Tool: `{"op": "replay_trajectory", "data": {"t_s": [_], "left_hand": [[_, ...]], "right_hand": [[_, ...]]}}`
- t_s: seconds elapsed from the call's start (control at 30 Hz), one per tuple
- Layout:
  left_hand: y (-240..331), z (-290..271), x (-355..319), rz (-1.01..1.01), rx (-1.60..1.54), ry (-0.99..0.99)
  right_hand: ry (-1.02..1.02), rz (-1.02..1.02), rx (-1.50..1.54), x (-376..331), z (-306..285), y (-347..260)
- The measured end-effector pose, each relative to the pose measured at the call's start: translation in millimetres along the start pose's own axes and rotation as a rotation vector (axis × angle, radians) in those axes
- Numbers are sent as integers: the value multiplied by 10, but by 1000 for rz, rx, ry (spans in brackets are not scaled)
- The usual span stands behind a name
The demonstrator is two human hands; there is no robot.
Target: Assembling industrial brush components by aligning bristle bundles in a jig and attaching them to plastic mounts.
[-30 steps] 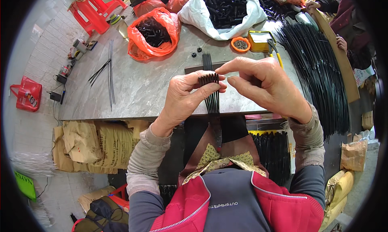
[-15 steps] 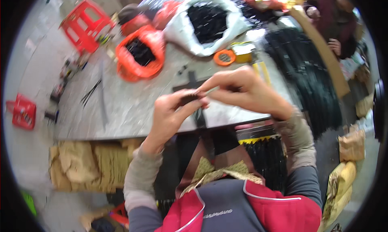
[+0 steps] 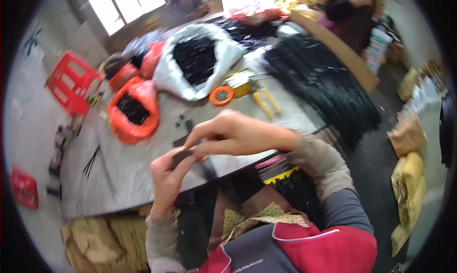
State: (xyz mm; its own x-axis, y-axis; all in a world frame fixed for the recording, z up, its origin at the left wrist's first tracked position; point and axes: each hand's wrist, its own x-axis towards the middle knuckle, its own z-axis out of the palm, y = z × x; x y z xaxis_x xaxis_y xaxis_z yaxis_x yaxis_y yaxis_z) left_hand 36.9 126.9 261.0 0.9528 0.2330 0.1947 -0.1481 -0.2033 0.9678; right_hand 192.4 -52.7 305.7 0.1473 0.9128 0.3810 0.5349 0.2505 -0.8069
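Over the front of the grey table, my left hand pinches a small dark brown, flat piece between thumb and fingers. My right hand comes in from the right, thumb and fingers closed together, with its fingertips touching the left ones at that piece. Whatever lies between the right fingertips is too small and blurred to name. Beneath the hands, a black strip-like bar lies across the table edge, partly covered by my fingers. A few small black bits lie just beyond it.
On the grey table stand a white sack and an orange bag, both holding black pieces. An orange tape roll, yellow-handled pliers and a heap of long black strips lie there too. Another person is at the far right.
The view has swung to the right and up, so the table things appear further left and a window shows. My hands stay together at the small piece; the right fingertips have closed in on it.
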Motion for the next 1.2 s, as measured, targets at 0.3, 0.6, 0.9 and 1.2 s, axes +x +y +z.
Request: {"op": "replay_trajectory", "data": {"t_s": [0.3,0.6,0.9,1.2], "left_hand": [[-152,-67,13,39,-176,-37],[-156,-93,5,37,-187,-59],[-174,-102,36,38,-185,-74],[-173,-86,18,49,-178,-70]], "right_hand": [[25,-1,4,39,79,132],[18,3,122,92,95,255],[41,80,85,103,101,154],[74,78,234,95,159,256]]}}
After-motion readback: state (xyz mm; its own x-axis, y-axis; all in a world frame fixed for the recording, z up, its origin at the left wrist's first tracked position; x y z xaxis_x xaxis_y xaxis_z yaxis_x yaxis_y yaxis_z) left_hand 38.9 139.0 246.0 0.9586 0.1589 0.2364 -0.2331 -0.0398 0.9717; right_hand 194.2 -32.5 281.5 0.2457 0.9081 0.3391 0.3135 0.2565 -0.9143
